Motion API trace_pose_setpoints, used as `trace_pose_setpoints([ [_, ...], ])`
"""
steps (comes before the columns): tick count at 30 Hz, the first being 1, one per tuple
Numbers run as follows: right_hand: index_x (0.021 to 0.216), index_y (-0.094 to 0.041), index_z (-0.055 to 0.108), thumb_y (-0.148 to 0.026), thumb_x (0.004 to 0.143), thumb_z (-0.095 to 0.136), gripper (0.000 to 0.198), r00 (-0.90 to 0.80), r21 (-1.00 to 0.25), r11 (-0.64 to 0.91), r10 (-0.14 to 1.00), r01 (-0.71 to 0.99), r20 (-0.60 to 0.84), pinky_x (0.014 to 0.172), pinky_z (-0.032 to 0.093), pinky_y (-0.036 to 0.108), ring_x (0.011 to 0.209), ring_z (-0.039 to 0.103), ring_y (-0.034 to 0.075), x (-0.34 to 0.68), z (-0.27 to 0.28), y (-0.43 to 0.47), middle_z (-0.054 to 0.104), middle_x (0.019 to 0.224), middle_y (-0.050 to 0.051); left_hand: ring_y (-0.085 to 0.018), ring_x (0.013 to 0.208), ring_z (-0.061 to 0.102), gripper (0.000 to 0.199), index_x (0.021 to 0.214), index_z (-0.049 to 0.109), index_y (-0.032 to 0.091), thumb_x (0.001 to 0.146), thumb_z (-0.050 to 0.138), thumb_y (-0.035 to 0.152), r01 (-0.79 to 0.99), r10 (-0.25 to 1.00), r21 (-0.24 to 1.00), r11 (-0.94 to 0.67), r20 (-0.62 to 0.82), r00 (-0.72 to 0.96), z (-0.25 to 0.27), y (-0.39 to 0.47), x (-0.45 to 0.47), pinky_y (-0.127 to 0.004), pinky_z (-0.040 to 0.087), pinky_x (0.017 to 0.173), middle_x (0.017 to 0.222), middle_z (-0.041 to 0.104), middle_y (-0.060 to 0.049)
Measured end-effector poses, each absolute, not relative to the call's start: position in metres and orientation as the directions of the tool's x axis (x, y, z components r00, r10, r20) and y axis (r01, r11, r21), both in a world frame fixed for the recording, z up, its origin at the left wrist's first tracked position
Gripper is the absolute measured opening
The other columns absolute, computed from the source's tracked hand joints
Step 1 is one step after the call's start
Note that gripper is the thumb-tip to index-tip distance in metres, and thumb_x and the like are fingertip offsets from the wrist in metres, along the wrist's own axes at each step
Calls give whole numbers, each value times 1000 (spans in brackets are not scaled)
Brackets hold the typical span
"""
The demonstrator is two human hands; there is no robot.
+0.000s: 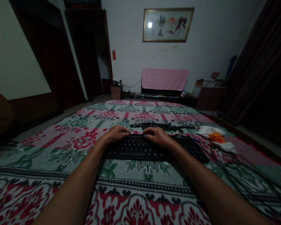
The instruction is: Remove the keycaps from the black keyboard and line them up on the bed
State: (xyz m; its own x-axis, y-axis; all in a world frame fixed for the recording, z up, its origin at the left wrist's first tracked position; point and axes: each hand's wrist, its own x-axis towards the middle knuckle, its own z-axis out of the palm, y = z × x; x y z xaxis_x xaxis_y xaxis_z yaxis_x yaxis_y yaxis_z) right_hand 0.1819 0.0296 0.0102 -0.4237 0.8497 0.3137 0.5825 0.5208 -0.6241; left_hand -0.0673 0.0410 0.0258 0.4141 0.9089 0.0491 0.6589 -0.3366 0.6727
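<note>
A black computer keyboard [133, 149] lies on the patterned cloth in front of me. My left hand [116, 133] is at its far left part, fingers together and thumb bent in against the far edge. Toward the middle of that edge, my right hand [158, 136] has thumb and forefinger drawn close on a small dark piece that looks like a keycap. Just beyond both hands runs a band of loose black keycaps [164, 126]. My right wrist and forearm cover some of the keyboard's keys.
To the right lie a white and orange crumpled packet or cloth [216, 137] and black cables [227, 167]. The floral cloth [84, 140] spreads over the whole surface. Farther off are a pink-draped screen [165, 79], a low cabinet [209, 97] and a framed picture [168, 25].
</note>
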Motion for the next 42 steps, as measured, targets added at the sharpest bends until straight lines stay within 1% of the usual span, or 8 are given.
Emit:
trace_pose_setpoints([
  [12, 95, -19, 65, -20, 74, 54, 23, -435, -634, 519, 849, 573, 302, 82, 44, 29, 89, 59, 16, 182, 13, 26, 67, 96, 3, -20, 82, 59, 39, 94, 69, 17, 70, 52, 42, 704, 909, 611, -361, 62, 412, 26, 41, -67, -25, 43, 69, 86, 69, -3],
  [17, 94, -16, 62, -21, 75, 54, 21, -482, -701, 471, 852, 535, 204, 68, 44, 23, 75, 58, 12, 181, 26, 20, 65, 82, 1, -20, 80, 59, 41, 96, 69, 17, 69, 52, 43, 715, 916, 611, -340, 43, 399, 27, 41, -67, -25, 43, 68, 85, 69, -3],
  [23, 91, -15, 60, -19, 74, 54, 19, -538, -732, 411, 840, 543, 72, 53, 37, 18, 59, 51, 8, 176, 44, 5, 60, 69, -2, -19, 80, 59, 41, 96, 68, 16, 68, 52, 43, 707, 917, 627, -329, 32, 398, 28, 40, -66, -25, 43, 69, 87, 69, -4],
  [28, 91, -16, 61, -20, 74, 55, 19, -558, -689, 447, 826, 570, 75, 56, 39, 18, 60, 52, 9, 174, 42, 4, 61, 70, -2, -20, 80, 60, 42, 96, 68, 16, 69, 51, 43, 714, 915, 612, -340, 39, 403, 30, 38, -65, -25, 43, 68, 87, 69, -4],
  [32, 93, -17, 63, -24, 76, 54, 21, -492, -656, 520, 834, 547, 251, 69, 45, 23, 77, 59, 13, 183, 31, 23, 66, 86, 2, -20, 81, 60, 41, 96, 69, 17, 70, 51, 42, 720, 911, 596, -356, 50, 409, 30, 39, -66, -25, 43, 69, 88, 69, -3],
  [34, 94, -16, 64, -22, 74, 56, 23, -371, -660, 491, 869, 569, 327, 76, 45, 25, 84, 60, 14, 187, 26, 37, 67, 93, 4, -20, 83, 60, 40, 95, 69, 17, 70, 51, 42, 719, 912, 594, -360, 60, 406, 29, 40, -66, -25, 43, 70, 89, 69, -4],
  [37, 92, -17, 66, -17, 73, 56, 22, -269, -654, 408, 913, 636, 308, 79, 46, 27, 84, 62, 15, 183, 23, 54, 69, 91, 3, -20, 83, 60, 37, 93, 69, 18, 70, 52, 41, 708, 908, 599, -375, 83, 411, 25, 44, -68, -25, 43, 70, 87, 69, -3],
  [42, 91, -18, 67, -11, 69, 55, 26, -222, -479, 341, 931, 809, 289, 76, 46, 23, 79, 62, 14, 156, 26, 69, 69, 87, 2, -18, 83, 60, 36, 93, 69, 19, 72, 51, 41, 682, 894, 609, -405, 108, 435, 18, 48, -70, -24, 42, 70, 86, 70, -2],
])
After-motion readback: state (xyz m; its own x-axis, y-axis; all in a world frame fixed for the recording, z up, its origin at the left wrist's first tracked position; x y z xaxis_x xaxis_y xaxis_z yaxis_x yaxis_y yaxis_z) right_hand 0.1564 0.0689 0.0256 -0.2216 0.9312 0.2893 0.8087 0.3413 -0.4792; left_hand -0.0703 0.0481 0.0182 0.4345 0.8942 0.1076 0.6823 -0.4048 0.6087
